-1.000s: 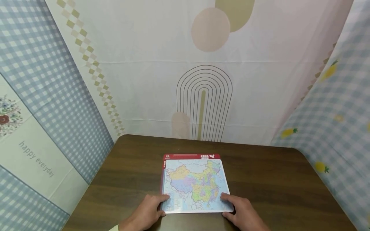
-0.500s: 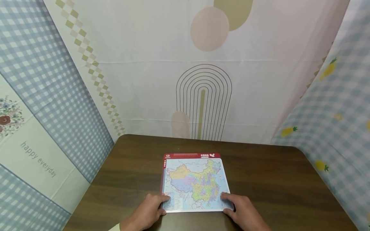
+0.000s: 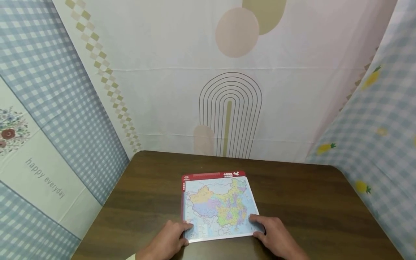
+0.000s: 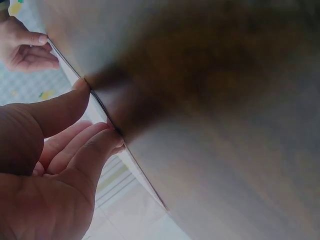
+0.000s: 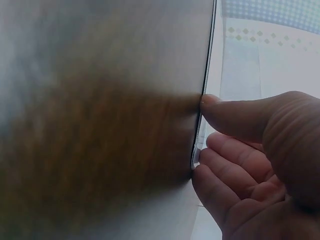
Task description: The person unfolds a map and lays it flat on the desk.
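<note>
Printed cloths [image 3: 156,72]: we see patterned fabric hanging behind and along both sides.
Wooden surface [image 3: 302,202]: dark brown, with rounded far corners.
Map board [image 3: 221,209]: it lies face up on the surface, roughly midway across, red header farthest from us, slightly askew; we judge it already set down, the release not yet made, and cannot tell whether straightening remains.
Left grip [image 3: 167,238]: closed on the near left corner, a finger over the map.
Right grip [image 3: 274,234]: closed likewise on the near right corner.
</note>
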A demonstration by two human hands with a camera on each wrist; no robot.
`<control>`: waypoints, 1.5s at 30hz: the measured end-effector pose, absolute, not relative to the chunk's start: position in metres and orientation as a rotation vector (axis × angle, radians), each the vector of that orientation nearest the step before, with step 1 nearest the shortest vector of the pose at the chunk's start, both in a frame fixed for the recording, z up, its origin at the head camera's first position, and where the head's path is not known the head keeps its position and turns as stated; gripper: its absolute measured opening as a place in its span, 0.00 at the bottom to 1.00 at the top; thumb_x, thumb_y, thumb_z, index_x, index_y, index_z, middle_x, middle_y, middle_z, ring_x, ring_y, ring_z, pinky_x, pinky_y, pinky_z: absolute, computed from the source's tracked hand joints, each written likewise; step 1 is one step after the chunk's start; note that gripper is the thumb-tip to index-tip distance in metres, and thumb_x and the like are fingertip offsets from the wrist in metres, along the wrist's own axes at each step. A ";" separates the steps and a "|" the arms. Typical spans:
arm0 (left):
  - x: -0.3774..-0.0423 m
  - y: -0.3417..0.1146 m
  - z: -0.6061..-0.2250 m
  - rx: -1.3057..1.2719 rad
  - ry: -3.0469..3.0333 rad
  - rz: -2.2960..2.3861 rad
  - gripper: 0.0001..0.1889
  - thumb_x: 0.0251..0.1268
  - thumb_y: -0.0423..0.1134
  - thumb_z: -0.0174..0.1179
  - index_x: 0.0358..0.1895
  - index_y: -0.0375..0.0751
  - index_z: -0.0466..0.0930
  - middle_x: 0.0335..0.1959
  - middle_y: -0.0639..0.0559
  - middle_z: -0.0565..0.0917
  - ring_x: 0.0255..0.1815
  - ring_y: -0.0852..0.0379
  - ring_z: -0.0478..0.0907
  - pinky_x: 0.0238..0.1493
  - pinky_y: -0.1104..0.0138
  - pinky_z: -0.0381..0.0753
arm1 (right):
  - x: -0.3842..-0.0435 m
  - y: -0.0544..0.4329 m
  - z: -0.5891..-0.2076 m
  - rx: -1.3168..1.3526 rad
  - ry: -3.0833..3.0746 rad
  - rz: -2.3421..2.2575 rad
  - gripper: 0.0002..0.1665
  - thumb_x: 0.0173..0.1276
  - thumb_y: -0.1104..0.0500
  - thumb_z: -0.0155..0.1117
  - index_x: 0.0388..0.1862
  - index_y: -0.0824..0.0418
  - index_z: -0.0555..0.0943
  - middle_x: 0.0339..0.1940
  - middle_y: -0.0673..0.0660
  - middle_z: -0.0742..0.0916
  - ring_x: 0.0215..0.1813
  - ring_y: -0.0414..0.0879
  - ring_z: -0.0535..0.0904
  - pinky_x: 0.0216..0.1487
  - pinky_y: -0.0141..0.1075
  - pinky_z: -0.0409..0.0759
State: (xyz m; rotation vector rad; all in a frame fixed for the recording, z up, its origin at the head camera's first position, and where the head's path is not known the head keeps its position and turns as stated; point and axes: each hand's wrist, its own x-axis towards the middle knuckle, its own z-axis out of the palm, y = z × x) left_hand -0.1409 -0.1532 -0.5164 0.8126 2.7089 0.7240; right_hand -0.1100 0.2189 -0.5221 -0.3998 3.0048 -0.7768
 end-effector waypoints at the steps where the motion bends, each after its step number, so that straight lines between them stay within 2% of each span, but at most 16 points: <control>1: -0.140 -0.153 -0.516 0.815 2.698 0.727 0.22 0.61 0.35 0.77 0.59 0.38 0.88 0.53 0.46 0.92 0.41 0.69 0.80 0.43 0.68 0.84 | -0.111 0.220 -0.522 -0.398 3.006 -0.773 0.26 0.60 0.61 0.82 0.59 0.56 0.88 0.61 0.56 0.90 0.61 0.52 0.88 0.56 0.43 0.86; 4: -0.138 -0.151 -0.516 0.859 2.681 0.710 0.21 0.61 0.36 0.77 0.58 0.39 0.89 0.49 0.49 0.93 0.35 0.70 0.77 0.39 0.70 0.80 | -0.115 0.222 -0.523 -0.391 3.019 -0.759 0.27 0.60 0.62 0.82 0.59 0.55 0.87 0.62 0.56 0.90 0.62 0.52 0.87 0.57 0.45 0.86; 8: -0.133 -0.149 -0.514 0.864 2.655 0.653 0.18 0.63 0.39 0.76 0.56 0.42 0.89 0.45 0.54 0.92 0.34 0.70 0.77 0.37 0.70 0.79 | -0.122 0.224 -0.524 -0.422 3.025 -0.750 0.27 0.61 0.64 0.81 0.60 0.56 0.87 0.63 0.56 0.89 0.63 0.52 0.86 0.58 0.46 0.85; 15: -0.123 -0.142 -0.515 0.836 2.635 0.615 0.12 0.64 0.39 0.75 0.49 0.47 0.90 0.29 0.65 0.83 0.24 0.67 0.68 0.31 0.71 0.71 | -0.138 0.224 -0.523 -0.435 2.960 -0.743 0.28 0.64 0.67 0.78 0.63 0.57 0.85 0.65 0.59 0.88 0.65 0.55 0.85 0.59 0.48 0.84; 19: -0.120 -0.138 -0.517 0.929 2.697 0.564 0.10 0.61 0.40 0.77 0.44 0.48 0.91 0.27 0.65 0.85 0.23 0.69 0.69 0.30 0.72 0.71 | -0.146 0.224 -0.524 -0.411 2.960 -0.745 0.28 0.64 0.69 0.77 0.63 0.56 0.85 0.65 0.58 0.88 0.65 0.54 0.85 0.59 0.47 0.85; 23: -0.116 -0.132 -0.518 0.927 2.698 0.541 0.09 0.61 0.42 0.78 0.42 0.48 0.90 0.25 0.65 0.82 0.23 0.68 0.68 0.30 0.72 0.71 | -0.153 0.224 -0.525 -0.389 2.995 -0.748 0.26 0.64 0.70 0.76 0.61 0.56 0.86 0.64 0.57 0.89 0.64 0.52 0.86 0.58 0.46 0.85; 31: -0.113 -0.122 -0.517 0.957 2.719 0.450 0.08 0.58 0.42 0.78 0.37 0.47 0.89 0.25 0.60 0.84 0.24 0.66 0.70 0.30 0.69 0.72 | -0.173 0.227 -0.526 -0.375 2.984 -0.782 0.26 0.66 0.69 0.76 0.63 0.57 0.86 0.63 0.57 0.89 0.64 0.52 0.86 0.59 0.47 0.85; 39: -0.108 -0.112 -0.515 1.058 2.797 0.406 0.10 0.55 0.43 0.79 0.29 0.48 0.86 0.22 0.61 0.82 0.23 0.66 0.70 0.29 0.71 0.72 | -0.190 0.224 -0.526 -0.359 2.985 -0.797 0.25 0.67 0.69 0.74 0.63 0.57 0.86 0.63 0.57 0.89 0.65 0.53 0.85 0.62 0.51 0.83; 45: -0.107 -0.105 -0.522 1.078 2.818 0.387 0.09 0.53 0.43 0.80 0.29 0.47 0.88 0.23 0.59 0.85 0.24 0.65 0.73 0.29 0.69 0.73 | -0.194 0.222 -0.526 -0.374 3.005 -0.789 0.25 0.67 0.70 0.74 0.62 0.58 0.86 0.63 0.58 0.89 0.65 0.54 0.85 0.63 0.52 0.83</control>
